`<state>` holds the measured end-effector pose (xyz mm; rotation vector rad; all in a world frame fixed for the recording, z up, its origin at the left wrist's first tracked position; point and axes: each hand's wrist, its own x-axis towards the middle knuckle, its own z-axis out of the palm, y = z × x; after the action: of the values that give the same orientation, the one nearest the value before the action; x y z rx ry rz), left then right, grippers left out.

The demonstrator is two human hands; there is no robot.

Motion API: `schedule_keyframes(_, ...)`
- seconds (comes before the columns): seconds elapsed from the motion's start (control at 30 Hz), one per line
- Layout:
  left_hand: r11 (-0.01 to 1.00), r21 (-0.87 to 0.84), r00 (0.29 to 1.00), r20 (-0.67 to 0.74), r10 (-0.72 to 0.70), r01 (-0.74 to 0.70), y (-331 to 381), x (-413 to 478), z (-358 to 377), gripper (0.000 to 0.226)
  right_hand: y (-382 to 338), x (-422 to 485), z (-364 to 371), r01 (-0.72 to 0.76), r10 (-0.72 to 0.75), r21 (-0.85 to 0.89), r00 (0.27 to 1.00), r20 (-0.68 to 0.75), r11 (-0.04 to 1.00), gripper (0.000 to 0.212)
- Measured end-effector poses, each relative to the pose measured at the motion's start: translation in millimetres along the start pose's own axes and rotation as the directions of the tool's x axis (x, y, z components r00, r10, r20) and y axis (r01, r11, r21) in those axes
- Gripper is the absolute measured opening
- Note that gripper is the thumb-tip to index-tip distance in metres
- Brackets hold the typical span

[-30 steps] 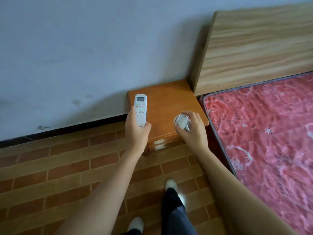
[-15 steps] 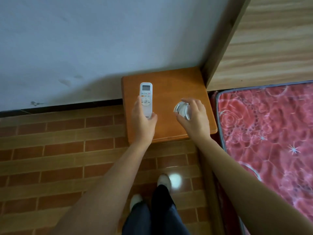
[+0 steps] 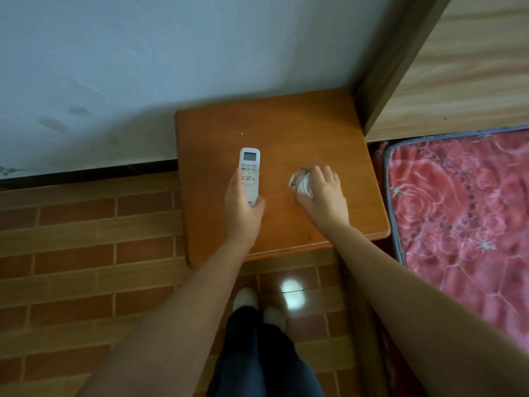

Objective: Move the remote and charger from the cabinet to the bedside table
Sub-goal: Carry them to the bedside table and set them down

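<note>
A white remote (image 3: 249, 170) with a small screen and coloured buttons points away from me over the orange-brown bedside table (image 3: 286, 127). My left hand (image 3: 242, 209) grips its lower half, low over the table top. My right hand (image 3: 322, 193) is closed over a white charger with a coiled cable (image 3: 300, 183), low over the table's right half. Fingers hide most of the charger. I cannot tell whether either object touches the wood.
The table stands against a pale wall (image 3: 171, 67). A wooden headboard (image 3: 458, 67) rises on the right, with a red rose-patterned mattress (image 3: 463, 213) below it. Brick-patterned floor (image 3: 86, 239) lies on the left. My legs and white shoes (image 3: 246, 299) are below the table edge.
I have come closer and the view has tilted down over the table. Both hands have moved further in over the table top and lower, still holding the remote and the charger.
</note>
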<state>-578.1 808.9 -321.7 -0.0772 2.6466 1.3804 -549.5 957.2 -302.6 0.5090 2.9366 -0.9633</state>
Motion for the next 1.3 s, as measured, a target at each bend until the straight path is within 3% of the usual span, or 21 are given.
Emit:
schedule_keyframes(0.4,1.000,-0.002,1.000,-0.021,0.004,-0.004,-36,29,36,0.070,22,25,52,0.121,-0.123,-0.200,0.992,0.005,0.972,0.042)
schedule_keyframes(0.8,0.997,0.065,1.000,-0.006,-0.030,0.030,-44,42,48,0.073,33,39,59,0.225,-0.202,-0.247,0.972,0.117,0.943,0.078)
schedule_keyframes(1.0,0.989,0.120,0.996,0.031,-0.087,0.083,-38,42,44,0.077,32,30,49,0.163,-0.132,-0.232,0.981,0.141,0.959,0.090)
schedule_keyframes(1.17,0.985,0.165,0.997,0.055,-0.062,0.052,-37,36,32,0.078,32,17,41,0.030,-0.014,-0.159,0.995,0.099,0.987,0.075)
schedule_keyframes(1.3,0.982,0.185,0.996,0.069,-0.055,0.041,-40,33,28,0.077,37,17,40,0.011,-0.002,-0.117,0.997,0.076,0.993,0.061)
